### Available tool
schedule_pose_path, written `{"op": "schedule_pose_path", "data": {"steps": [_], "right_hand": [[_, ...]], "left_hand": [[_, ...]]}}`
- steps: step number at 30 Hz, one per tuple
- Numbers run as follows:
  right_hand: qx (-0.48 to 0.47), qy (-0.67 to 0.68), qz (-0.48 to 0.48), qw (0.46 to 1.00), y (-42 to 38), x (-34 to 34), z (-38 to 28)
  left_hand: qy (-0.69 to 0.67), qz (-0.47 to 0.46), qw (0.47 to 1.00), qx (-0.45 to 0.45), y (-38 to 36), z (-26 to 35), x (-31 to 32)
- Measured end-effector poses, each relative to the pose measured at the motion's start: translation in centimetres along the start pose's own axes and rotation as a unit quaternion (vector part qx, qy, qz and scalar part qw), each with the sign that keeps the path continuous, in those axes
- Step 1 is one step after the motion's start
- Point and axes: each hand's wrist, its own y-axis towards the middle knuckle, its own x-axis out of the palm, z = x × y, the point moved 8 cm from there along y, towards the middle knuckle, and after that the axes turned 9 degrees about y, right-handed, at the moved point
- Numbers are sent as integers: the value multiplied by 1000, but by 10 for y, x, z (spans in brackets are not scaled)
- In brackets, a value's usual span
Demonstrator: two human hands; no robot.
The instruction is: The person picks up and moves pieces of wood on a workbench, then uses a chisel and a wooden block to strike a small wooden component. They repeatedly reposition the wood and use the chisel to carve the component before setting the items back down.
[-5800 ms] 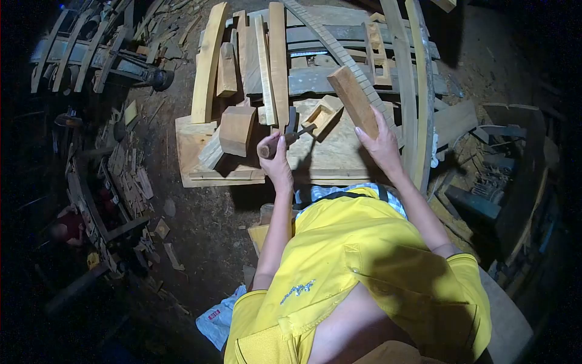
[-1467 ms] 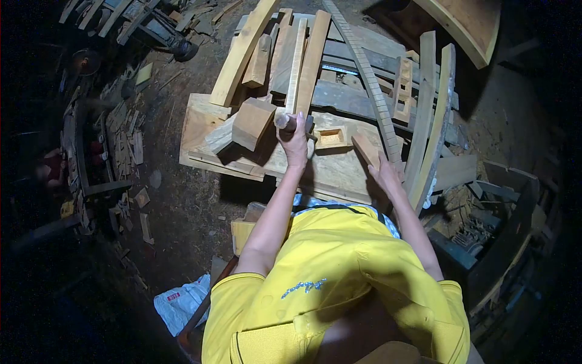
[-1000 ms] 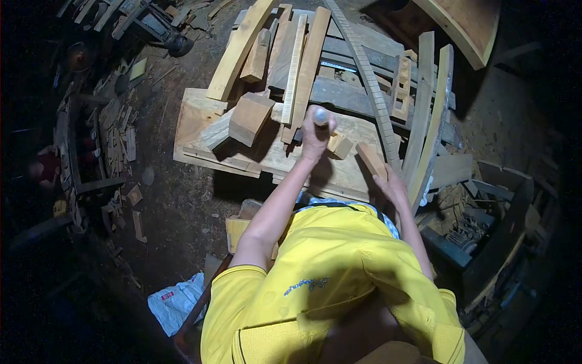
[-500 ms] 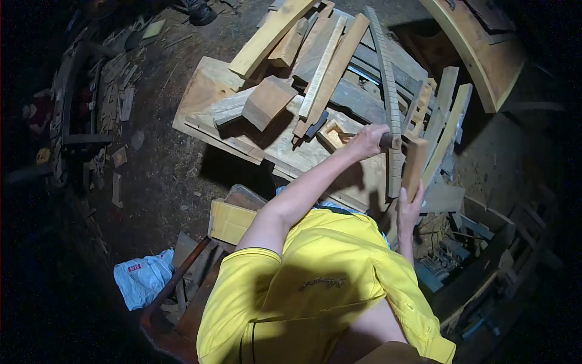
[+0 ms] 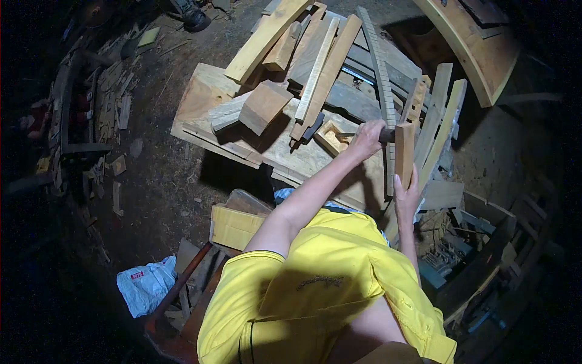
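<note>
My left hand (image 5: 367,141) is closed around a chisel, whose dark handle end (image 5: 387,134) sticks out to the right. Its thin blade points left into a hollow in a small wooden block (image 5: 328,141) on the workbench (image 5: 285,159). Gripped upright by its lower end, a flat piece of wood (image 5: 404,151) is in my right hand (image 5: 408,194). The upper part of that piece is at the butt of the chisel handle, seemingly touching it. A long strip with evenly spaced marks (image 5: 383,91) runs behind it.
Boards, beams and a cut block (image 5: 265,106) lie across the bench. A curved wooden panel (image 5: 473,54) stands at the upper right. Wood scraps (image 5: 118,103) litter the floor at left. A white-blue sack (image 5: 145,285) sits at lower left, near a reddish-brown frame (image 5: 182,276).
The piece of wood in my right hand has moved left and up, closing the gap to the chisel handle. My left hand stays on the chisel. The view has shifted slightly.
</note>
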Motion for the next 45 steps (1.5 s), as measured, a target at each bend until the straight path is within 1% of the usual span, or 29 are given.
{"op": "schedule_pose_path", "data": {"steps": [1, 2, 3, 4, 5, 7, 8, 11, 12, 18, 22, 24, 25, 27, 28, 29, 31, 32, 33, 35, 36, 38, 39, 40, 41, 42, 43, 45], "right_hand": [[0, 0, -1, 1000, -2, -1, 2], [-14, 19, 26, 999, -4, -7, 4], [-29, 38, 54, 997, -6, -14, 6], [-8, 44, 65, 997, -5, -18, 15], [-7, 44, 68, 997, -5, -22, 18], [-38, 11, 98, 994, -9, -32, 17], [-24, 50, 104, 993, -12, -35, 18], [-19, 39, 118, 992, -13, -46, 37], [-16, 56, 115, 992, -15, -47, 41], [-14, 27, 120, 992, -20, -50, 36], [-11, 44, 109, 993, -22, -46, 32], [-56, 11, 98, 994, -23, -42, 28], [-57, 11, 97, 994, -22, -40, 27], [-6, -1, 39, 999, -18, -22, 29], [-7, -43, 5, 999, -17, -13, 8], [-7, -43, 5, 999, -16, -12, 11], [-45, -6, 53, 998, -14, -16, 11], [-27, 27, 64, 997, -14, -19, 15], [-26, 31, 66, 997, -14, -18, 13], [-31, 52, 57, 997, -13, -14, 7], [-7, 42, 25, 999, -11, -6, 10], [2, 41, 17, 999, -14, -6, 12], [12, 38, 3, 999, -15, -6, 15], [17, 39, 4, 999, -15, -8, 21], [7, 65, 40, 997, -16, -15, 28], [-4, 90, 79, 993, -18, -23, 34], [2, 92, 86, 992, -18, -26, 37], [-15, 60, 116, 991, -19, -38, 35]], "left_hand": [[6, 42, 999, -8, -6, -3, -6], [12, 82, 996, -15, -12, -5, -11], [11, 79, 997, -13, -18, -5, -8], [10, 76, 997, -27, -22, -4, -10], [8, 74, 996, -40, -25, -3, -11], [4, 69, 997, -33, -24, 6, -8], [1, 66, 997, -28, -24, 10, -7], [-10, 49, 999, -21, -20, 18, -1], [-10, 57, 998, -21, -20, 17, 0], [3, 69, 997, -23, -25, 6, -2], [-10, 68, 997, -25, -28, 1, -5], [-8, 77, 997, -15, -30, 1, -5], [-8, 78, 997, -16, -29, 2, -7], [-7, 65, 998, -20, -26, 3, -7], [-7, 64, 998, -20, -27, 2, -6], [-4, 65, 997, -27, -26, -1, -6], [2, 65, 997, -34, -25, -4, -6], [-5, 61, 997, -40, -24, -5, -6], [-14, 55, 997, -45, -24, -6, -6], [-13, 49, 998, -48, -20, -5, -5], [-14, 46, 997, -56, -19, -5, -4], [-24, 40, 997, -55, -15, -8, -4], [-34, 37, 997, -61, -14, -12, -5], [-61, 24, 994, -90, -12, -15, -12], [-71, 14, 989, -128, -11, -19, -20], [-93, 41, 985, -137, -13, -34, -23], [-115, 67, 981, -145, -15, -47, -26], [-119, 100, 967, -200, -9, -37, -64]]}}
